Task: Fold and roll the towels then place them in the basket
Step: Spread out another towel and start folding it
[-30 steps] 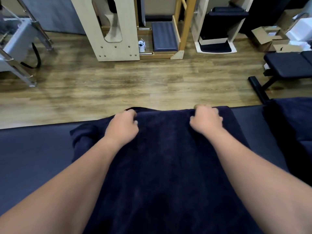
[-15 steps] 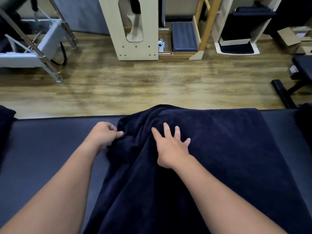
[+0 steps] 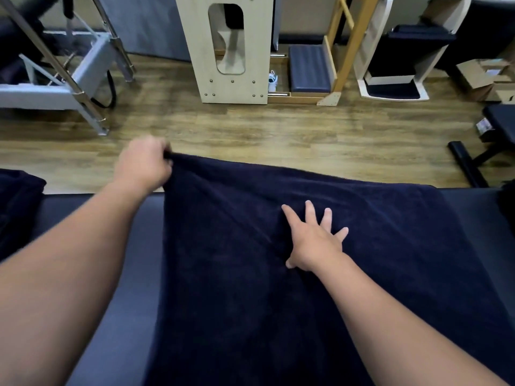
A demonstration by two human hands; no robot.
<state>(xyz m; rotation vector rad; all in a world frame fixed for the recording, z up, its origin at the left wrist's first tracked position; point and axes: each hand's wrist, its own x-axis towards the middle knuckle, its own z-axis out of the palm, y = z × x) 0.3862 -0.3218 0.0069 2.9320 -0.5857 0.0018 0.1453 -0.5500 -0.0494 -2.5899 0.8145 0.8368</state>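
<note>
The dark towel (image 3: pixel 250 274) lies lengthwise across the padded bench (image 3: pixel 125 274), its far left corner pinched and lifted by the left hand (image 3: pixel 145 162) at the far edge, the right hand (image 3: pixel 315 240) pressing spread fingers mid-cloth.

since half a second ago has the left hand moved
Yes. The left hand, gripping the towel corner, has gone up and away, from over the padded table to beyond its far edge, over the wood floor.
</note>
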